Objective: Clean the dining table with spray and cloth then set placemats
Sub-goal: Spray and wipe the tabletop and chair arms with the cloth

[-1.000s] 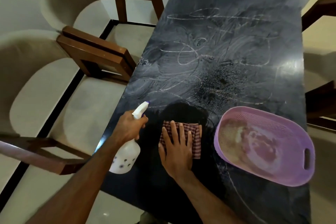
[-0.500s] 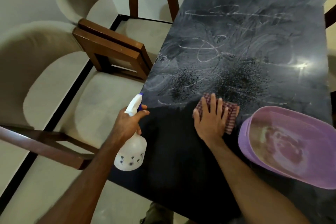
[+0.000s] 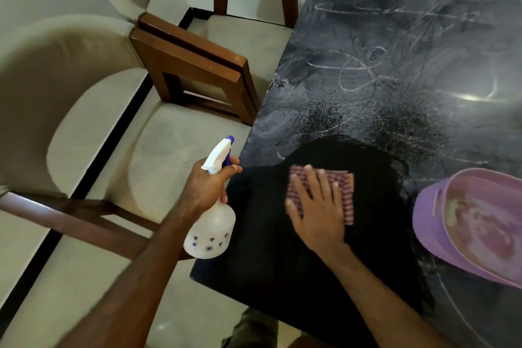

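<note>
The dark dining table (image 3: 423, 45) is streaked with smears and speckled with spray droplets in its middle; its near part is wiped dark. My left hand (image 3: 204, 185) grips the neck of a white spray bottle (image 3: 210, 230) with a blue nozzle, held upright at the table's left edge. My right hand (image 3: 316, 206) presses flat, fingers spread, on a red checked cloth (image 3: 346, 192) lying on the wiped patch.
A purple plastic basket (image 3: 429, 223) sits on the table at the right, holding something pale and pinkish. Two cushioned wooden chairs (image 3: 195, 65) stand along the table's left side. Pale floor lies beyond the table's near left corner.
My right hand slid the cloth forward and right, then back left toward me; the wiped dark patch has widened. The spray bottle stays in my left hand at the table edge.
</note>
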